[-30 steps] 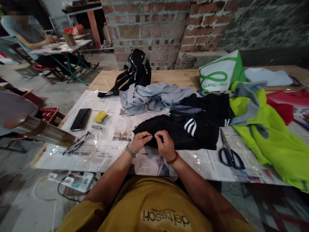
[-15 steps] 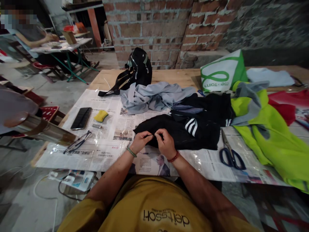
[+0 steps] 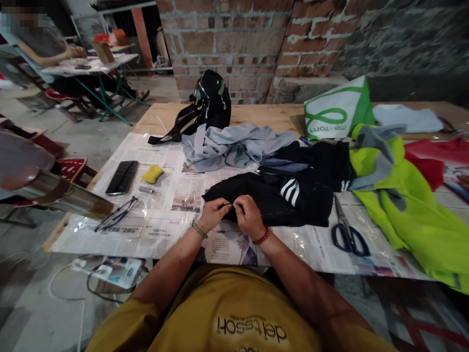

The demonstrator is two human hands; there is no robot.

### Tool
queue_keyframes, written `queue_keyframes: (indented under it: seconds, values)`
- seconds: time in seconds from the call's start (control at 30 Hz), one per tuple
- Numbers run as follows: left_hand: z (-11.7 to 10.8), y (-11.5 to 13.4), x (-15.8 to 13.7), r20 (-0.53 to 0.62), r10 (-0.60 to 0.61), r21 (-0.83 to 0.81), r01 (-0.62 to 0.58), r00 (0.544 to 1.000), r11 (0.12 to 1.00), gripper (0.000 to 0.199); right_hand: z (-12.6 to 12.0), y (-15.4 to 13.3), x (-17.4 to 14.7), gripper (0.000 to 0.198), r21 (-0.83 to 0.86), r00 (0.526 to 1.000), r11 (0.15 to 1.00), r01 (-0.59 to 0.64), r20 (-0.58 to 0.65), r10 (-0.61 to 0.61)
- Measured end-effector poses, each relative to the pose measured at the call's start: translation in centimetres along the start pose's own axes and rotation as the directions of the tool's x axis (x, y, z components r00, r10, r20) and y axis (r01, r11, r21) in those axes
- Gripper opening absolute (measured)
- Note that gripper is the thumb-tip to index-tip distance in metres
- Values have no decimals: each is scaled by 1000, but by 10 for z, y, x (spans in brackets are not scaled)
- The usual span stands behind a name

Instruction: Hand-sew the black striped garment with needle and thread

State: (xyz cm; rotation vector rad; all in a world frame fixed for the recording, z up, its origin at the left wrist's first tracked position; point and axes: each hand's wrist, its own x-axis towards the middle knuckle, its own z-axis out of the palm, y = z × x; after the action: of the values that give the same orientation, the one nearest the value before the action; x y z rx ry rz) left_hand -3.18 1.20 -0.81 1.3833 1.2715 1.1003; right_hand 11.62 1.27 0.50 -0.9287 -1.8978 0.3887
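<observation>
My left hand (image 3: 213, 214) and my right hand (image 3: 250, 215) meet fingertip to fingertip at the near edge of a black garment with white stripes (image 3: 271, 198). Both are closed in a pinch. What lies between the fingertips is tiny and dark, too small to name. The black cloth spreads flat just beyond my fingers on the newspaper (image 3: 154, 244). To the right of it lie scissors with dark blue handles (image 3: 350, 234), their blades pointing away from me.
Left on the table are a phone (image 3: 122, 177), a yellow sponge (image 3: 152, 174), glasses (image 3: 117, 215) and a tilted bottle (image 3: 73, 195). Behind lie grey cloth (image 3: 234, 146), a black bag (image 3: 212, 100) and a green-white bag (image 3: 337, 110). A lime garment (image 3: 414, 205) covers the right. A person sits far left.
Hardly anything differs. Both hands stay pinched together at the same place, with the right fingers shifted slightly. The whole view has moved a little.
</observation>
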Motion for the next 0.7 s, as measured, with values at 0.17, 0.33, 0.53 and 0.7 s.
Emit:
queue_keyframes:
  seconds: [0.17,0.33,0.53,0.7]
  values:
    - [1,-4,2,-6,-26,80,26,1000,996,18,-16,-13,16,4,118,978,985,-129,-147,146]
    - [0,0,1,15,-87,-4,87,996,996,22,-18,-12,27,10,467,923,822,-326,-32,384]
    - [-4,4,0,45,-115,-185,122,992,975,22,-26,-4,45,22,787,768,329,-521,264,584]
    - [-7,-2,2,46,-166,-272,173,985,947,25,-53,4,76,17,794,768,306,-525,287,572]
